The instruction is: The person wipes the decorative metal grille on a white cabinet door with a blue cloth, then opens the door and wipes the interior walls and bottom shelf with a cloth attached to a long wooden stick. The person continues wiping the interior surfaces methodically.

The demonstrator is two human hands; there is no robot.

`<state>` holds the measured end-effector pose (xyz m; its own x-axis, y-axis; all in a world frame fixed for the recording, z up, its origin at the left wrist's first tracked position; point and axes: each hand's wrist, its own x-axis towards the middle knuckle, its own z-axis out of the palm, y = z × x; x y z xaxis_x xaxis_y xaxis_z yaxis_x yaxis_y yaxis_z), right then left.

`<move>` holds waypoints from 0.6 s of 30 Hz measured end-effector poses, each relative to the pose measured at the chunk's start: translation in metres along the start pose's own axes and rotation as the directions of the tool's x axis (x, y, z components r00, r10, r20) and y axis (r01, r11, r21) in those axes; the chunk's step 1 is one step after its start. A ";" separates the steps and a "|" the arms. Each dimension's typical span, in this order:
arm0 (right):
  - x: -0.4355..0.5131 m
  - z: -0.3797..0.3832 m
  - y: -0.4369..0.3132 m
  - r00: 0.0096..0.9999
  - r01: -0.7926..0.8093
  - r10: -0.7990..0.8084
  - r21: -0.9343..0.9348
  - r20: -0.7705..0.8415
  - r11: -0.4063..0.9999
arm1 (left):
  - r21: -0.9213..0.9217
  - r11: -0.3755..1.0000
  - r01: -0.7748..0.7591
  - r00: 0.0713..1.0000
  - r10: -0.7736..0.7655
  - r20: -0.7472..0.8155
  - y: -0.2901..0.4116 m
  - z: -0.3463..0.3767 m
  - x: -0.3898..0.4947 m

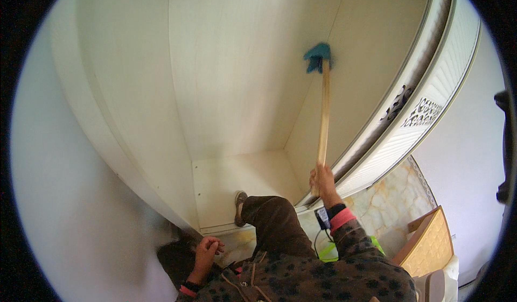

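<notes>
My right hand (pixel 323 181) grips the lower end of a long wooden stick (pixel 324 112). A teal cloth (pixel 319 55) is wrapped about the stick's far end, up by the seam between the back panel (pixel 242 68) and the right side panel (pixel 363 72) of a cream wardrobe. Whether the cloth presses on the panel I cannot tell. My left hand (pixel 208 253) hangs low by the wardrobe's left front edge, fingers loosely curled, with nothing seen in it. One shoe (pixel 240 208) rests on the wardrobe's floor panel (pixel 226 181).
White sliding doors (pixel 420 112) with dark scroll patterns stand at the right. Beyond them are a marble-look floor (pixel 387 193) and a wood-framed piece of furniture (pixel 428 245). A bright green object (pixel 329 253) and a dark cable (pixel 316 241) lie beneath my right arm.
</notes>
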<state>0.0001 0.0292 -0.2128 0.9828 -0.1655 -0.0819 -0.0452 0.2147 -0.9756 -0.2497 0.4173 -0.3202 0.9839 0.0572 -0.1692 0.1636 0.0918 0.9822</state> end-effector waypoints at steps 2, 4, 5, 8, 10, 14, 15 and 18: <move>-0.017 -0.009 0.027 0.999 -0.036 0.036 -0.019 -0.005 0.999 | -0.006 1.000 -0.005 1.000 0.005 0.009 0.002 -0.001 -0.001; -0.026 -0.011 0.035 0.997 -0.065 0.066 0.023 -0.035 0.998 | -0.003 1.000 -0.007 1.000 0.007 0.006 0.003 -0.002 -0.002; -0.024 -0.010 0.031 1.000 -0.001 0.001 -0.003 -0.025 1.000 | 0.001 1.000 -0.006 1.000 0.006 0.001 0.003 -0.001 -0.002; 0.001 0.000 -0.003 0.980 0.186 -0.191 -0.088 -0.055 0.979 | 0.014 1.000 0.017 1.000 -0.017 -0.003 0.000 0.000 -0.002; 0.022 0.006 -0.028 0.956 0.288 -0.291 -0.068 -0.048 0.955 | 0.011 1.000 0.020 1.000 -0.019 -0.010 -0.002 0.001 -0.002; 0.027 0.007 -0.029 0.972 0.229 -0.229 0.002 -0.044 0.973 | -0.017 1.000 -0.008 1.000 0.008 -0.006 -0.006 0.001 0.000; 0.021 0.006 -0.019 0.979 0.202 -0.202 -0.001 -0.017 0.979 | -0.023 0.999 -0.023 1.000 0.022 -0.012 -0.006 0.001 0.001; -0.016 0.007 0.032 0.989 -0.119 0.124 0.064 -0.076 0.991 | -0.012 1.000 -0.001 1.000 0.001 -0.027 -0.006 0.001 0.000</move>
<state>-0.0154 0.0457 -0.2415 0.9531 -0.2103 -0.2176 -0.1505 0.2942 -0.9438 -0.2506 0.4157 -0.3265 0.9817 0.0845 -0.1707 0.1617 0.1041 0.9813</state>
